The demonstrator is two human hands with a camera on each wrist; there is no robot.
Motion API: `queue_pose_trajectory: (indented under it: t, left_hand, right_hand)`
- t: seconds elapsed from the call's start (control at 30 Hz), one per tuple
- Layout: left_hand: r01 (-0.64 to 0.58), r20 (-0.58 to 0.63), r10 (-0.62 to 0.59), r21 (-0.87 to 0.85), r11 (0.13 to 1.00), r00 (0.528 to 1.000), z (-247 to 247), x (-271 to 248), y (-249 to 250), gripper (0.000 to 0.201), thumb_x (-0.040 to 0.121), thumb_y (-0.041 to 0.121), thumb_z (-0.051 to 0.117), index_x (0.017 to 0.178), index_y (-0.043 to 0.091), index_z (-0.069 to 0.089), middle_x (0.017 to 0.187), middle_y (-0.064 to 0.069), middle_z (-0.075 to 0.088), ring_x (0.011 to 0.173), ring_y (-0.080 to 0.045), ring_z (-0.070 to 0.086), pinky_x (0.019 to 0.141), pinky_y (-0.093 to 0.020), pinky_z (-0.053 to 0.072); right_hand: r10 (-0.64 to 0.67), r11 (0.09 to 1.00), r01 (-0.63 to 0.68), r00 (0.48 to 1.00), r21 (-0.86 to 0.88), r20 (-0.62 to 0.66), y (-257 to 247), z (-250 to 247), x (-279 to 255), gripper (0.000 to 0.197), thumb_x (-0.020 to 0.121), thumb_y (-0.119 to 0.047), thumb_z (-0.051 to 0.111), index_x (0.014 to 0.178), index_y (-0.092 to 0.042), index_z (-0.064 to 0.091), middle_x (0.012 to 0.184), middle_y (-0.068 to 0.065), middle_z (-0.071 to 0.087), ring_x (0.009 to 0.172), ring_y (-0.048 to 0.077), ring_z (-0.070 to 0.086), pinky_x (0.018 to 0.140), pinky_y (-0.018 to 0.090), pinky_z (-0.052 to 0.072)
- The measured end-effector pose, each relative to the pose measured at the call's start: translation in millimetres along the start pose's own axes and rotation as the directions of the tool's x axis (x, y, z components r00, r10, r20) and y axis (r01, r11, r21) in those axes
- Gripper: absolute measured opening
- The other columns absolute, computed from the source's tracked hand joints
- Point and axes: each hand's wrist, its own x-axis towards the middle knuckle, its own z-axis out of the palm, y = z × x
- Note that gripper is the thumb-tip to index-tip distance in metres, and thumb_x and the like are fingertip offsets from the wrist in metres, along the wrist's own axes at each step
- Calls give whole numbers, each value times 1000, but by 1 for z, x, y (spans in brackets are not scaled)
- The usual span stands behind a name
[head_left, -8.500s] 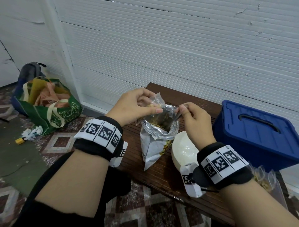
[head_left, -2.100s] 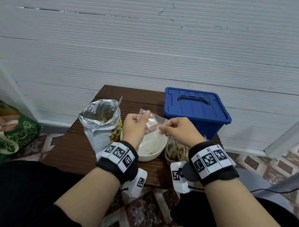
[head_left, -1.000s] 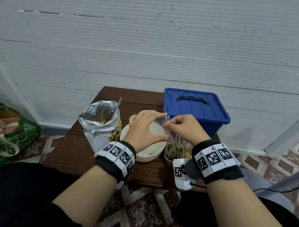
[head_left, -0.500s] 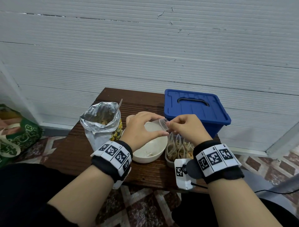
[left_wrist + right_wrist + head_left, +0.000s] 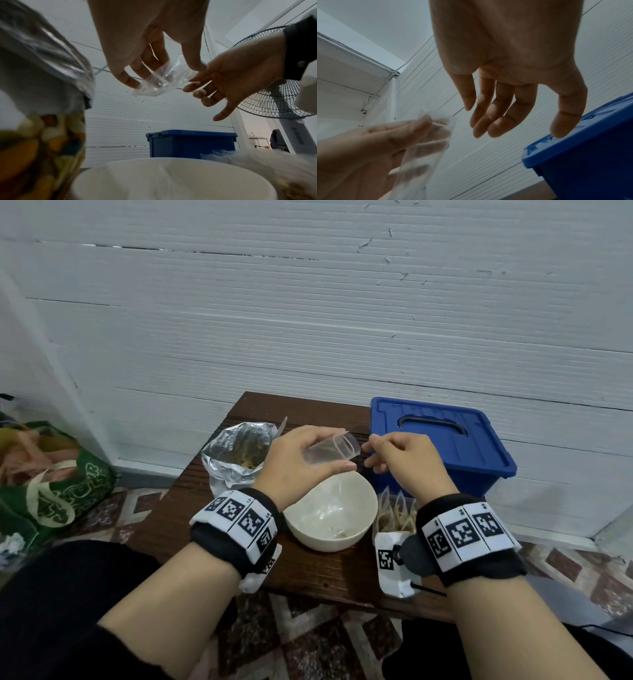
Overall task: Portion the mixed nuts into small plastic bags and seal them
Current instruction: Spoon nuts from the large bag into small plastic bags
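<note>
My left hand (image 5: 303, 457) holds a small clear plastic bag (image 5: 330, 448) by its sides between thumb and fingers, mouth spread toward the right, above the white bowl (image 5: 368, 498). In the left wrist view the bag (image 5: 164, 79) looks empty. My right hand (image 5: 387, 455) hovers just right of the bag's mouth with relaxed fingers and holds nothing; the right wrist view shows its palm (image 5: 513, 67) bare beside the bag (image 5: 428, 142). The opened foil bag of mixed nuts (image 5: 236, 453) stands left of the bowl.
A blue lidded box (image 5: 442, 446) sits at the back right of the small brown table (image 5: 308, 570). Several filled small bags (image 5: 394, 511) stand in a container right of the bowl. A green shopping bag (image 5: 58, 484) lies on the floor at left. A fan (image 5: 274, 88) stands at right.
Both hands pinched the small bag's top edge half a second ago. Now my right hand has let go and drawn slightly right, and the bag's mouth stands open in my left hand.
</note>
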Motion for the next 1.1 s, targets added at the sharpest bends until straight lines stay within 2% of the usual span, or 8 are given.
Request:
queue_pose_trajectory:
  t: [0.13,0.23,0.4,0.57,0.7,0.87,0.93,1.1]
  left_hand:
    - [16,-88,-23,-79,997,996,-28,0,5,49,64,35,84,110,28,69,106,16,66,97,10,57,82,-6,43]
    - [45,-157,-60,-97,994,986,-49,1,6,53,60,47,80,109,29,70,105,13,68,99,2,61,86,-18,49]
    - [80,-313,-112,-113,990,943,-84,6,0,35,68,36,83,96,43,63,97,17,67,90,7,60,78,-6,45]
    - [146,-408,-210,-182,972,889,-107,15,-22,28,70,35,82,94,31,67,100,15,68,96,1,63,85,-18,51]
    - [217,-389,-256,-141,966,885,-114,22,-40,35,69,38,82,97,23,68,101,13,68,91,5,61,78,-9,47]
    - [327,-267,-336,-79,942,903,-113,22,-53,41,68,45,82,100,29,63,110,11,63,105,-6,57,92,-22,44]
    - [336,-233,-343,-70,939,910,-113,22,-54,38,68,46,81,98,34,62,115,8,64,109,-8,56,95,-26,44]
    - [375,-179,-383,-79,924,906,-110,23,-57,36,65,50,81,94,33,67,112,11,64,105,-4,55,91,-24,44]
  right_hand:
    - [-38,999,38,999,13,17,-10,18,3,27,97,-29,52,80,-19,70,70,1,70,61,4,58,66,20,46]
    - [-75,997,75,996,3,56,-17,33,3,24,96,-29,53,85,-18,71,70,-1,70,59,2,57,63,17,42]
    - [-134,991,135,988,-2,80,-25,59,1,13,94,-32,57,91,-26,68,74,-5,70,73,8,63,70,21,47]
    - [-173,984,177,981,-34,87,-24,83,5,18,92,-34,59,108,-28,65,90,-2,69,88,13,64,85,30,51]
    - [-183,982,186,981,-40,72,-25,95,5,30,91,-34,61,119,-23,64,88,-5,66,89,12,63,84,29,50]
    - [-213,976,215,975,-20,64,-26,108,9,30,91,-32,62,120,-25,62,78,-13,60,78,1,59,70,11,45]
    - [-221,975,223,974,-23,59,-26,113,12,32,90,-33,62,121,-23,62,79,-13,59,77,1,57,69,12,44]
    - [-257,966,258,966,-32,21,-26,118,18,21,90,-34,62,106,-21,66,81,-10,62,73,-8,54,62,3,38]
